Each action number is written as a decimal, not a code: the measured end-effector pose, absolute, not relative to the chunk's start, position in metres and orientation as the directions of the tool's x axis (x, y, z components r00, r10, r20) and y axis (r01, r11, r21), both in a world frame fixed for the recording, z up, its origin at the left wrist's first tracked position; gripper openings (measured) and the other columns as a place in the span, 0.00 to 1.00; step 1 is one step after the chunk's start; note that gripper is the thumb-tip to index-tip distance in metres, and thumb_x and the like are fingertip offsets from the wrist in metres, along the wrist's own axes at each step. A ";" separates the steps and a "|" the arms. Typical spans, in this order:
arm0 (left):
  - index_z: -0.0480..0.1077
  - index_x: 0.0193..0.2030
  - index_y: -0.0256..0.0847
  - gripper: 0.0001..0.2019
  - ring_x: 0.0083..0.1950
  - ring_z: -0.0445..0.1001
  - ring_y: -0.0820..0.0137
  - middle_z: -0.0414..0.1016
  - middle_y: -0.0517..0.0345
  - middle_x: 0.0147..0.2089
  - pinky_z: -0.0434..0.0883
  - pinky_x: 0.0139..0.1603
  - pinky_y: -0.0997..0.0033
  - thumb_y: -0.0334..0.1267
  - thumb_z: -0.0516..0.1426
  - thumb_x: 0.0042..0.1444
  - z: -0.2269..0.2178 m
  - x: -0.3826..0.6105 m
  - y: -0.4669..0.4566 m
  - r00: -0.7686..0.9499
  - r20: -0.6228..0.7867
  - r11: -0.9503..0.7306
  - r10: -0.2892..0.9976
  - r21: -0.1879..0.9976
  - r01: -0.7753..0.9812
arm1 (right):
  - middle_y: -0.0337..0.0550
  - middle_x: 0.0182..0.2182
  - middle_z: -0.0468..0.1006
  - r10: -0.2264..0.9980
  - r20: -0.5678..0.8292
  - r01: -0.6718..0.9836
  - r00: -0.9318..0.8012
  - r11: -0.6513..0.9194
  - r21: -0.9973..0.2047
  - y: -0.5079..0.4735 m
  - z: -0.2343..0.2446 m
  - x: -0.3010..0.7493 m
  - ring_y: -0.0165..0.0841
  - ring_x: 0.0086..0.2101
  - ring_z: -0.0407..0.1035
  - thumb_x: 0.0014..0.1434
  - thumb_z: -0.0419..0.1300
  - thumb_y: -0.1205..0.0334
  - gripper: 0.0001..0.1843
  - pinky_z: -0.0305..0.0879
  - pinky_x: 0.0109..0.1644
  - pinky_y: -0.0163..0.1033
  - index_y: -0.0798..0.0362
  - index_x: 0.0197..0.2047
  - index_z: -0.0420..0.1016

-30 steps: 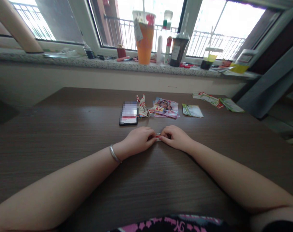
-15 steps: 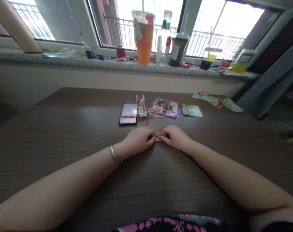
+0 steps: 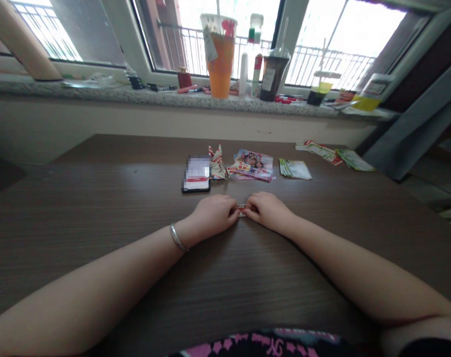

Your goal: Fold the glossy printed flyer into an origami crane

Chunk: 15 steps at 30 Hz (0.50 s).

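Note:
Between my hands is a small strip of folded paper (image 3: 241, 210), white and red, mostly covered by my fingers. My left hand (image 3: 218, 212), with a silver bangle on its wrist, pinches the left end. My right hand (image 3: 267, 209) grips the right end with thumb and bent fingers. Both hands rest low on the brown table, close together. Just beyond them stands a folded paper figure (image 3: 218, 166) in cream and red. A phone (image 3: 196, 174) lies to its left, its screen blurred out.
A pile of printed leaflets (image 3: 255, 164) and a stack of green-white paper (image 3: 295, 169) lie behind my hands. More paper strips (image 3: 324, 151) are at the table's (image 3: 136, 277) far right. Cups, including an orange drink (image 3: 221, 64), and bottles line the windowsill (image 3: 136, 94).
My hands keep their hold on the folded paper, with hardly any movement. The whole view has shifted very slightly.

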State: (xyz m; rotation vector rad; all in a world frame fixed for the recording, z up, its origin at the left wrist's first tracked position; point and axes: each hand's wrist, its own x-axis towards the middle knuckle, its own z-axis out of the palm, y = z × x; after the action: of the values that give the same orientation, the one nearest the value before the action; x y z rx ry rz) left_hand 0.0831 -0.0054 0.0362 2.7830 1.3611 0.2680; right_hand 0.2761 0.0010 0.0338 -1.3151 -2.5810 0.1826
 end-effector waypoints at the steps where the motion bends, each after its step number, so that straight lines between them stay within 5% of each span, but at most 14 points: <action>1: 0.72 0.31 0.39 0.13 0.35 0.73 0.65 0.75 0.53 0.33 0.64 0.33 0.69 0.43 0.51 0.61 0.036 0.083 -0.005 0.603 0.134 -0.616 0.786 0.098 0.782 | 0.45 0.29 0.76 0.811 0.151 0.782 -0.566 0.585 -0.215 0.001 0.034 0.276 0.34 0.32 0.67 0.60 0.60 0.59 0.11 0.55 0.37 0.37 0.54 0.29 0.72; 15: 0.69 0.34 0.40 0.11 0.36 0.73 0.65 0.74 0.55 0.34 0.64 0.33 0.70 0.43 0.50 0.62 0.036 0.084 -0.004 0.619 0.106 -0.627 0.778 0.061 0.777 | 0.40 0.28 0.74 0.817 0.154 0.771 -0.555 0.575 -0.275 0.001 0.035 0.277 0.32 0.30 0.64 0.58 0.60 0.61 0.05 0.53 0.35 0.35 0.53 0.33 0.71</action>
State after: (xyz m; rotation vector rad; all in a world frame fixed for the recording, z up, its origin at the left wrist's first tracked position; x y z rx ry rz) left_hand 0.0838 -0.0042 0.0363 2.8186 1.3534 0.1919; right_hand 0.2774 0.0006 0.0349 -1.3124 -2.5445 0.2549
